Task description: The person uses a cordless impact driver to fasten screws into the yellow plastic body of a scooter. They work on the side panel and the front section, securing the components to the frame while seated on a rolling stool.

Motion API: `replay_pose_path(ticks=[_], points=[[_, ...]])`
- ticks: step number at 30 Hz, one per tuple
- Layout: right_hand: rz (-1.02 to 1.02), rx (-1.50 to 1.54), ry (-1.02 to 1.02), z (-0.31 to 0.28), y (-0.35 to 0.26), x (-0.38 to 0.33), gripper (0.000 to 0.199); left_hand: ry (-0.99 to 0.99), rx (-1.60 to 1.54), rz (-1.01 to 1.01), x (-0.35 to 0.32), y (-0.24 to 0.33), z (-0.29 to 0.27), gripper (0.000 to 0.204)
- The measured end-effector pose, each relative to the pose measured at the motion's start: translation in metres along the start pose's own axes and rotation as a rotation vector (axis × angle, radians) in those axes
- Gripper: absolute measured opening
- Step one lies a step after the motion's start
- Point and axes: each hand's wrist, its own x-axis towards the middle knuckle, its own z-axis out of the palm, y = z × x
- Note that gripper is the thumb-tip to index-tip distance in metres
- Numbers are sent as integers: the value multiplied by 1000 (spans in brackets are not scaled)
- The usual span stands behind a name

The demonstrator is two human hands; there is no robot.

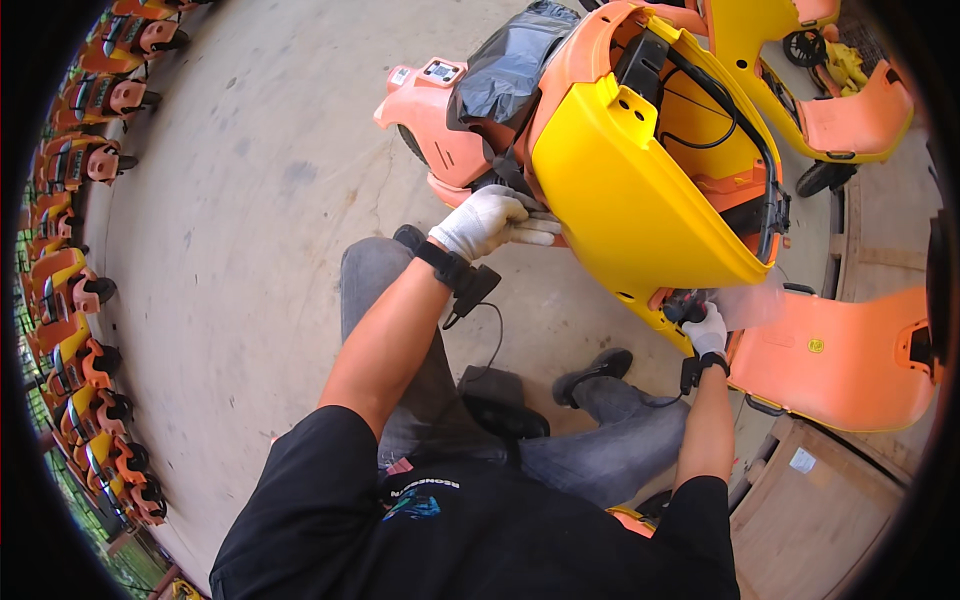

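In front of me stands a small ride-on vehicle with a yellow body panel (610, 190) and orange parts. Its open compartment shows black cables (715, 120) and a black box inside. My left hand (487, 225), in a white glove, lies against the panel's lower left edge, fingers stretched out and holding nothing. Lower right, my gloved right hand (708, 331) is closed around a dark handheld power tool (685, 304), which looks like a drill. The tool meets the panel's lower edge; its tip is hidden. Black devices are strapped to both wrists.
Black plastic (510, 60) covers the vehicle's seat area. An orange shell part (830, 355) lies at right, by wooden boards (815, 510). Another yellow and orange vehicle (850, 130) stands at upper right. Several similar vehicles (80, 280) line the left side of the concrete floor (230, 250).
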Motion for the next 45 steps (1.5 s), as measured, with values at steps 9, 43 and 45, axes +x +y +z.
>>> replay_pose_path(ticks=[9,43,45], points=[[-192,748,-32,-39,20,-34,34,-36,90,6,-5,2,3,41],[-495,1088,-120,-71,-237,-211,24,34,136,100,4,-10,-7,31],[-488,1135,-144,-63,-239,-203,27,52,125,94,2,-9,-4,30]])
